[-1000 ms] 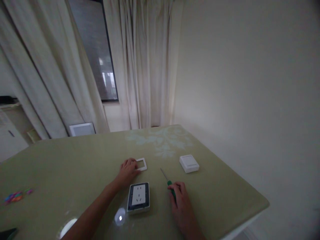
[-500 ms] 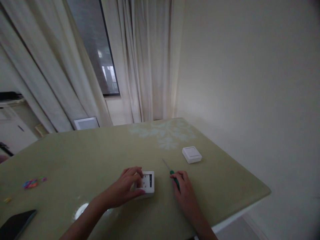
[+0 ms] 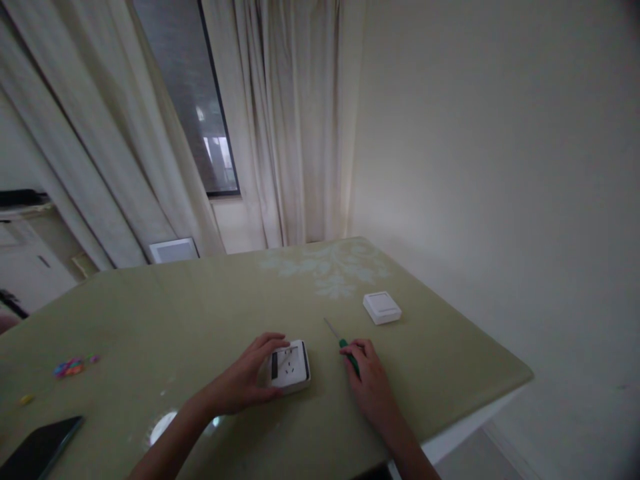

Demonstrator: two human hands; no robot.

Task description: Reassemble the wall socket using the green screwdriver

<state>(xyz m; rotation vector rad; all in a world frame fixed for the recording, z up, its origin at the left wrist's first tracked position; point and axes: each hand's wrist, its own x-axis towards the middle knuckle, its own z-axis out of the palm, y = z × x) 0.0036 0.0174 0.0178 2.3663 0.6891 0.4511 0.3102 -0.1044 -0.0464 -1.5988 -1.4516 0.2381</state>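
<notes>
My left hand point(image 3: 250, 371) grips a white wall socket point(image 3: 291, 368) by its left side, thumb at the near edge and fingers at the far edge. Slots and dark strips show on the socket's upper face, and it rests on the table. To its right, my right hand point(image 3: 367, 375) is wrapped round the green handle of a screwdriver point(image 3: 343, 343), whose thin shaft points away to the upper left. The tip lies close to the tabletop; whether it touches cannot be told. A second white square box point(image 3: 382, 308), like a switch, lies beyond my right hand.
The table point(image 3: 210, 300) has a greenish cover. Small coloured pieces point(image 3: 70, 367), a yellow piece point(image 3: 27, 400) and a dark phone-like slab point(image 3: 43, 447) lie at left. A white round object point(image 3: 163, 427) is partly behind my left forearm. A wall point(image 3: 475, 200) borders the right side.
My left fingers have shifted back toward the socket's left edge, uncovering its slotted face. The socket is turned slightly. My right hand and the screwdriver have stayed nearly still.
</notes>
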